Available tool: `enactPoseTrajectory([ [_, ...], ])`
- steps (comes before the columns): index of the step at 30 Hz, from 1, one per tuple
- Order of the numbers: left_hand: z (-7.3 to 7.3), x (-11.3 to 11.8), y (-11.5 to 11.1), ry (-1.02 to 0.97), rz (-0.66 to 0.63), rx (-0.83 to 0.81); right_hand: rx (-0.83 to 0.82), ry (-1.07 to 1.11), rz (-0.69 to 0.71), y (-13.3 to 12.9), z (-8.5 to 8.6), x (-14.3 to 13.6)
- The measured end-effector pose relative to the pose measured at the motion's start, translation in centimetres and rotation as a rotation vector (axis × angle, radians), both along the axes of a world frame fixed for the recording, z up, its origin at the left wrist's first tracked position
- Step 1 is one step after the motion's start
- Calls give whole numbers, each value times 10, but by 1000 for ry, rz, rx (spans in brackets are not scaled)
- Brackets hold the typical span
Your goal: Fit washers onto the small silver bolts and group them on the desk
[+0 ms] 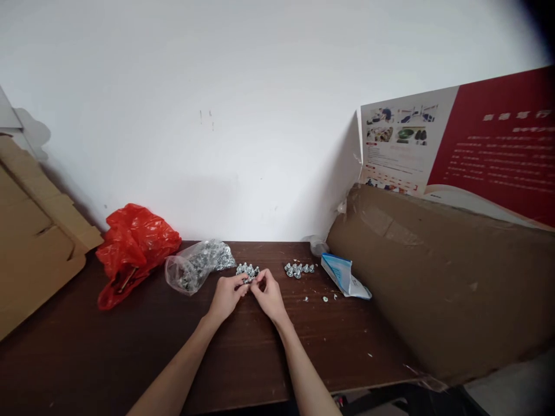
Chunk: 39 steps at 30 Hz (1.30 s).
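My left hand (226, 296) and my right hand (269, 294) meet over the dark table, fingertips almost touching. Between the thumb and fingers of the left is a small shiny metal bolt (247, 281), partly covered by the fingers. The right hand is pinched closed right beside it; whatever its fingertips hold is too small and hidden to name. Just beyond my fingers stands a cluster of silver bolts (244, 268), heads down. Farther right is a second group of similar bolts (297, 270).
A clear plastic bag (197, 267) of metal parts lies left of the hands, beside a red plastic bag (137, 240). To the right are a blue and white packet (346, 276), a clear cup (318, 247) and small scraps (325, 299). Cardboard (437, 277) borders the right side.
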State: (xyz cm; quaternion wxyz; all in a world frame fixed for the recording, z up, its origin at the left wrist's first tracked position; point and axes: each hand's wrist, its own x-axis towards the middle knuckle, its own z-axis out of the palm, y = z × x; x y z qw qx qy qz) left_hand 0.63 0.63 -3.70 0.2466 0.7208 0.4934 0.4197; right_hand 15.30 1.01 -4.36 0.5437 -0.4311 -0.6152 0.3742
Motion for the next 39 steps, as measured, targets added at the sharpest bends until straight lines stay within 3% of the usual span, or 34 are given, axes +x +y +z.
enactPoseTrajectory([
  [17, 0, -1, 0, 9, -1, 5, 7, 100, 26, 1, -2, -2],
  [29, 2, 0, -1, 10, -7, -2, 12, 40, 9, 1, -2, -3],
  [34, 3, 1, -1, -12, -14, -6, 28, 112, 63, -1, 2, 0],
  [39, 5, 1, -2, 32, -26, 5, 64, 2, 41, -2, 8, -1],
])
